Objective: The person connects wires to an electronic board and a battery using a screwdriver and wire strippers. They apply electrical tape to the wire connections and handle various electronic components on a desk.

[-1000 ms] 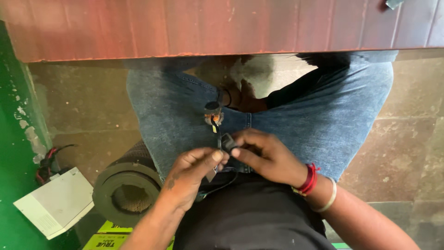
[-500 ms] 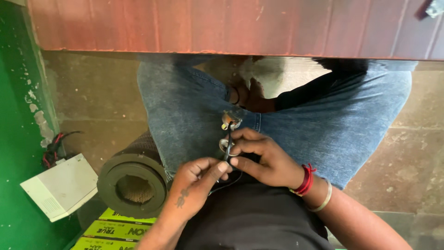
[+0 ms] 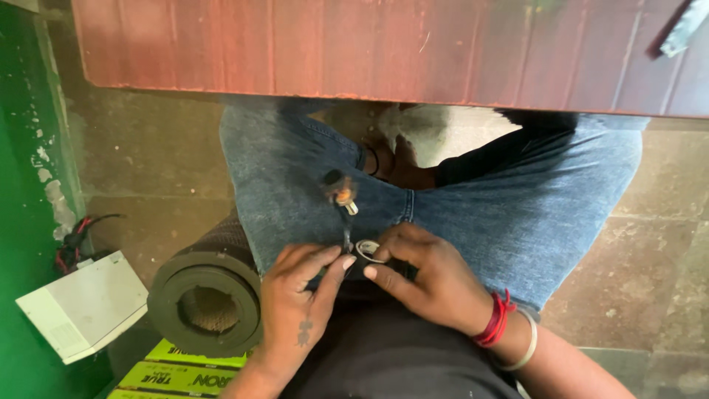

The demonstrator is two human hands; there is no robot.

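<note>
I sit cross-legged in blue jeans (image 3: 295, 185) with both hands in my lap. My left hand (image 3: 299, 292) and my right hand (image 3: 428, 277) pinch a small dark part with a thin wire (image 3: 346, 235) rising from it. The wire ends in a little bulb-like piece (image 3: 340, 193) with an orange and silver tip. A white ring (image 3: 367, 249) sits at the fingertips of my right hand. Red thread and a pale bangle circle my right wrist (image 3: 509, 332).
A reddish-brown wooden board (image 3: 369, 48) spans the top. A dark cylindrical filter (image 3: 210, 295) lies on the floor at my left thigh. A white box (image 3: 85, 307) with red and black wires, yellow cartons (image 3: 177, 373) and a green wall (image 3: 22, 222) are at the left.
The view has shifted, so lap and filter sit further right in frame. My fingers have slid lower along the wire; the bulb-like end now stands well above them.
</note>
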